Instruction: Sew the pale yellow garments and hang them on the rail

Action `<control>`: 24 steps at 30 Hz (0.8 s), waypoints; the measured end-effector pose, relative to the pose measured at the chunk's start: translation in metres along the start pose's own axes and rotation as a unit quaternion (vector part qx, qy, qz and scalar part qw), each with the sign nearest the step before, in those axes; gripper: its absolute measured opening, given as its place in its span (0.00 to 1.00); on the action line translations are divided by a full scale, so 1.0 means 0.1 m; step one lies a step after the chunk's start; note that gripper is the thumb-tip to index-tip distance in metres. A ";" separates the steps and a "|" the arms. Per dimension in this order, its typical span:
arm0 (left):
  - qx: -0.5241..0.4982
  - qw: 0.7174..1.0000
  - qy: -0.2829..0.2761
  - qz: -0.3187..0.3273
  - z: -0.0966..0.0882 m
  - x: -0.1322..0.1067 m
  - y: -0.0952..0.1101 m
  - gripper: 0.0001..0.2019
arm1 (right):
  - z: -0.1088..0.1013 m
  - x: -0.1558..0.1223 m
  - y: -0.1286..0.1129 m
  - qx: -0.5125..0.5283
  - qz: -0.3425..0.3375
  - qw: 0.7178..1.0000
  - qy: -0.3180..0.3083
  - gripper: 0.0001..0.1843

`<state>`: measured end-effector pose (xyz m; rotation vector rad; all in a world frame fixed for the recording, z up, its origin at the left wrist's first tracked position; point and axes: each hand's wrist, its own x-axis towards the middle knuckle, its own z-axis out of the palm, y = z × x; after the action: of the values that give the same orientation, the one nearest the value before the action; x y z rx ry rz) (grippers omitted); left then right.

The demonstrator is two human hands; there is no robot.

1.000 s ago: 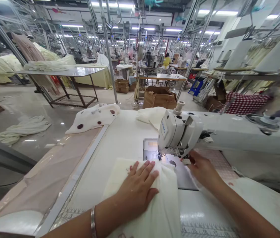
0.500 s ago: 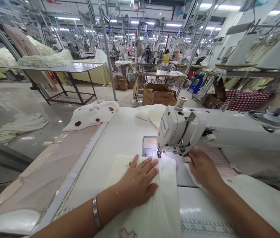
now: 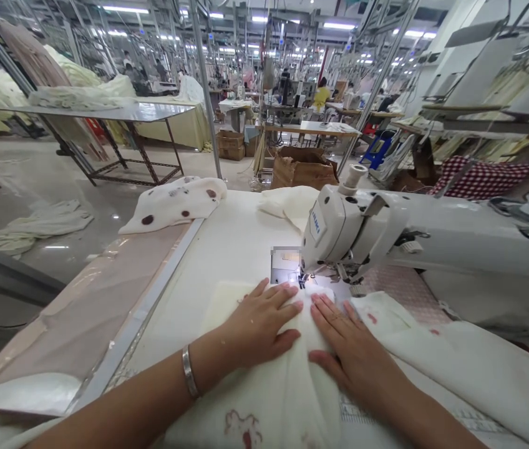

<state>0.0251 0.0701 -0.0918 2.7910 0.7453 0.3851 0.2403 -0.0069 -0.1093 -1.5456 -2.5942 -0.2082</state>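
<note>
Cream fabric [image 3: 287, 393] with a reddish print lies on the machine bed, its far edge by the lit needle area of a white sewing machine [image 3: 334, 224]. My left hand [image 3: 259, 327] presses flat on this fabric, fingers spread, left of the needle; a silver bangle circles the wrist. On the other side of the needle, my right hand [image 3: 351, 340] rests flat with its fingers stretched towards the presser foot [image 3: 301, 282]. Another part of cream fabric [image 3: 461, 352] spreads over the table to the right; whether it joins the first piece I cannot tell.
A spotted white cloth [image 3: 175, 202] lies at the table's far left corner, and a cream cloth [image 3: 287, 202] sits behind the machine head. A printed ruler [image 3: 355, 413] runs along the table. Beyond stand a cardboard box [image 3: 304, 168] and a metal table [image 3: 152, 112].
My right hand has come from beside the machine head down to the fabric and now lies flat. More cream fabric shows on the right. My left hand stays on the fabric.
</note>
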 end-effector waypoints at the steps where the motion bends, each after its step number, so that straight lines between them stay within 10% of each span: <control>1: 0.003 1.000 0.002 0.000 0.01 0.01 0.00 0.20 | -0.01 0.01 0.02 0.004 -0.002 1.000 -0.001 0.33; 24: -0.021 0.998 0.053 -0.041 0.10 0.29 -0.25 0.23 | 0.08 0.28 0.46 0.066 0.079 0.989 -0.103 0.37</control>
<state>0.0408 0.1047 -0.1026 2.7084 0.8615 0.5304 0.2672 0.0404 -0.1095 -1.7971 -2.5538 0.1425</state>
